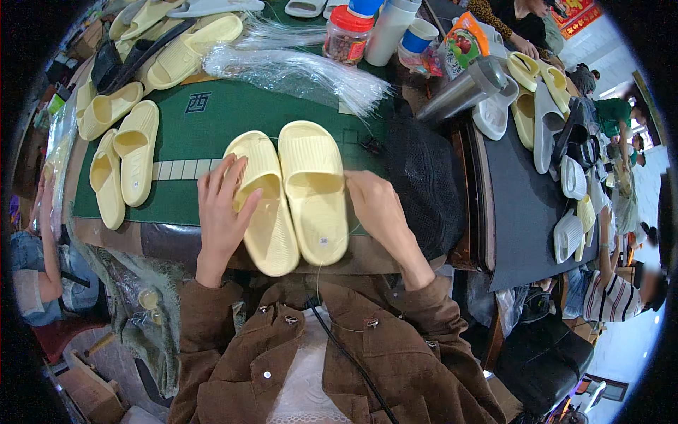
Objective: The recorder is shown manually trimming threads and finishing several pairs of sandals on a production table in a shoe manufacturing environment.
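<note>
Your left hand (222,215) lies flat with its fingers (229,177) spread open on top of one yellow slipper (265,212), and the other yellow slipper (314,191) sits just past those fingers, touching the first one. Your right hand (381,208) has its fingers (357,185) closed in a pinch at the side of that second slipper. Both slippers lie on the green table (212,120), and more yellow slippers (116,159) wait well off to the left of your left fingers.
</note>
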### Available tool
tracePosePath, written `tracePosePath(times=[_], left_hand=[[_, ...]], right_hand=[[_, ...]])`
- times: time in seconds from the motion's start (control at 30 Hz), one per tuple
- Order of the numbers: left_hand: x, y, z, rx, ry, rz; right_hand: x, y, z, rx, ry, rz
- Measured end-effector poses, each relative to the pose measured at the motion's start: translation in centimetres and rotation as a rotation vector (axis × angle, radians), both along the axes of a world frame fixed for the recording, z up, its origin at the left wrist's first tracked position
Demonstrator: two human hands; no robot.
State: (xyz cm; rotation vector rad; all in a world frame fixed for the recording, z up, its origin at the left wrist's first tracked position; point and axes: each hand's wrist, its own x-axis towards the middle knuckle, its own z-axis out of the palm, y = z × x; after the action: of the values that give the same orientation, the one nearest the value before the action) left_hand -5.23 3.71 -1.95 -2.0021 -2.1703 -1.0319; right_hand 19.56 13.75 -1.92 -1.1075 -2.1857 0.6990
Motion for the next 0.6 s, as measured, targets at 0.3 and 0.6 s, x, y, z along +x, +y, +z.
tracePosePath(times=[0.3,0.6], left_hand=[[2.7,-0.4,-0.5,-0.004,-0.002,-0.106],[4.9,0.3,-1.4,-0.01,-0.04,-0.083]], right_hand=[[2.6,1.3,9.2,-0.316,0.662,0.147],[1.2,4.8,12.6,0.264,1.273,0.107]])
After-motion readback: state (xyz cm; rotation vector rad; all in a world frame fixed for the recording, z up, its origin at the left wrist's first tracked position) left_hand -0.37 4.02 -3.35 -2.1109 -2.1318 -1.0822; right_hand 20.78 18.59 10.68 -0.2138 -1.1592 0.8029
